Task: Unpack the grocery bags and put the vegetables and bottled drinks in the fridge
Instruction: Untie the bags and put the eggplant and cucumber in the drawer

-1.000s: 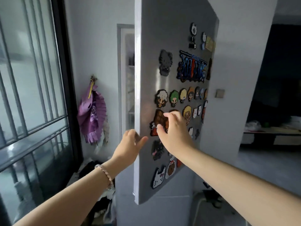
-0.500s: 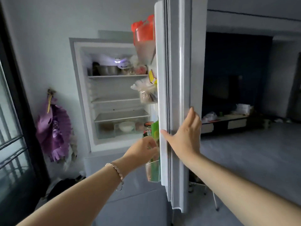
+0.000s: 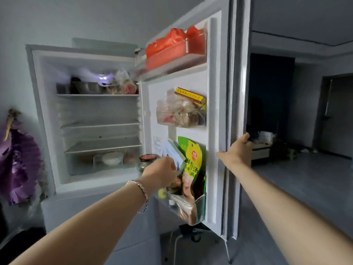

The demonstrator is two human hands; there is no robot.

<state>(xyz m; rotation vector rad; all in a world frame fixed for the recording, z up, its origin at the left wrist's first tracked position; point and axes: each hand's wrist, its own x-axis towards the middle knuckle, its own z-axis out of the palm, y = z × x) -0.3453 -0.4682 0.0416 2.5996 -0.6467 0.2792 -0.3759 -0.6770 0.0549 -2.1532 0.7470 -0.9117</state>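
Note:
The white fridge [image 3: 47, 111] stands open, with glass shelves [image 3: 103, 145] inside. Its door [image 3: 216, 104] is swung out to the right. My right hand [image 3: 237, 150] lies flat with straight fingers on the door's outer edge. My left hand [image 3: 161, 174] reaches to the lower door bin [image 3: 200, 207] and sits against the green and yellow packets [image 3: 193, 159] standing in it. Its fingers curl away from me, so I cannot see whether they hold anything. No grocery bag, vegetable or bottled drink is in view.
A red plastic bag [image 3: 172, 46] fills the top door bin, and wrapped food sits in the middle bin [image 3: 181, 115]. A jar [image 3: 147, 161], a white bowl [image 3: 112, 158] and metal pots [image 3: 87, 87] are inside. A purple hanging [image 3: 17, 163] is on the left wall. A metal stand [image 3: 191, 238] is under the door.
The door has swung from nearly closed to wide open. My right hand moved from the magnets on its front to its outer edge, and my left hand moved inside to the lower bin.

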